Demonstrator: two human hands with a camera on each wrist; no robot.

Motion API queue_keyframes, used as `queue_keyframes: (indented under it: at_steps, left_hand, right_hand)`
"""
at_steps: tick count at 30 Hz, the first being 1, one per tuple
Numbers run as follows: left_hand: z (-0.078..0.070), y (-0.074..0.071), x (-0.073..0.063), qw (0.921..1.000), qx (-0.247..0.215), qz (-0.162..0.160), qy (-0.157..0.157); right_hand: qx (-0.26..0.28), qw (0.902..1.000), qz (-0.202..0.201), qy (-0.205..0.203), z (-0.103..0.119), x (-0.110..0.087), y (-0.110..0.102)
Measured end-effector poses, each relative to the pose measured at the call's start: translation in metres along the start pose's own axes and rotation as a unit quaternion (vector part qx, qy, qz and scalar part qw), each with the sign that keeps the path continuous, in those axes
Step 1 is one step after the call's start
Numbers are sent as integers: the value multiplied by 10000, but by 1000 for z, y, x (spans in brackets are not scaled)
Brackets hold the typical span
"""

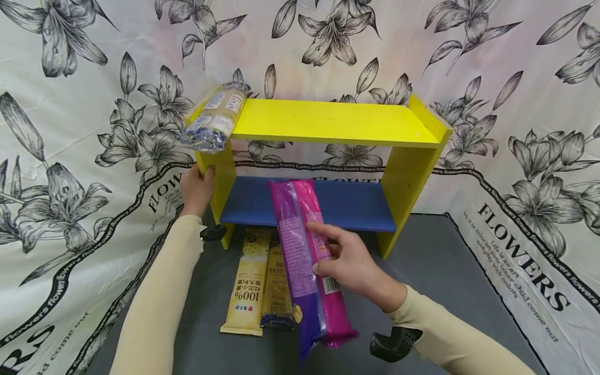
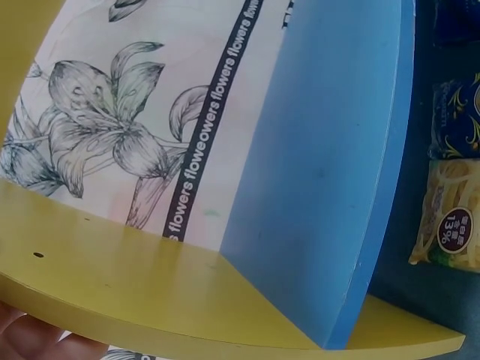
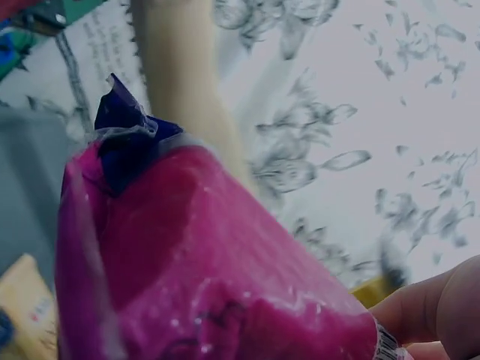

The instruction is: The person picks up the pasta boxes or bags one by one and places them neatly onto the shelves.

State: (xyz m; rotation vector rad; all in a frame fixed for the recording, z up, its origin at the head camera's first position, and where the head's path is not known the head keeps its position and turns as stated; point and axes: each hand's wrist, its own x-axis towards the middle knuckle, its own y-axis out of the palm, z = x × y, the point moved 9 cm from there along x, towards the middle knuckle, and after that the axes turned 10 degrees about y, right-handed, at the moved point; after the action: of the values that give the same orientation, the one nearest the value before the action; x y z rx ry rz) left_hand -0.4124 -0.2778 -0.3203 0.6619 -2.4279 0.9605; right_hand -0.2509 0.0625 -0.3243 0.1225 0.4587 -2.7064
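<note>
My left hand (image 1: 197, 190) grips the left side panel of a small yellow shelf (image 1: 323, 121) with a blue lower board (image 1: 351, 205). Fingers (image 2: 45, 341) show outside that panel in the left wrist view. A long pink and purple plastic packet (image 1: 304, 260), with a barcode and small print, hangs in front of the shelf. My right hand (image 1: 351, 260) holds it by its right edge, the thumb and forefinger lying on its face. Seen from the right wrist, the packet's pink wrapper (image 3: 195, 262) is close up and its crimped purple end (image 3: 127, 142) points away from the fingers.
A clear packet with white labels (image 1: 217, 114) lies on the top board's left end. Under the shelf, a yellow pasta packet (image 1: 246, 286) and a darker gold packet (image 1: 276, 286) lie on the grey tabletop (image 1: 201, 312). Flower-printed cloth (image 1: 328, 36) hangs behind.
</note>
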Motion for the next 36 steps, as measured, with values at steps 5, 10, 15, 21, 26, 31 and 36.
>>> queue_keyframes:
  at_steps: [5,10,15,21,26,31,36]
  left_hand:
    - [2,1,0,10000,-35,27,-3]
    - [3,1,0,9998,-144,105,-26]
    - [5,1,-1,9998,-160,119,-83]
    - [1,0,-1,9998,-199,41,11]
    - [1,1,1,9997,-220,13,85]
    - [3,1,1,9997,-222,-22,53]
    - [2,0,0,9996,-243,-22,110]
  right_hand:
    - [-19,9993,3,-369,40,1,-17]
    - [-54,9984,-202,-529,77,13,-30]
    - [142,9980,-445,-429,106,36,-39]
    - [481,9951,-819,-284,134,65,-53]
    - [1099,9906,-803,109,142,91,-62]
    - [1537,9829,-880,498,142,115,-71]
    - [1852,9751,-948,771,140,129,-82]
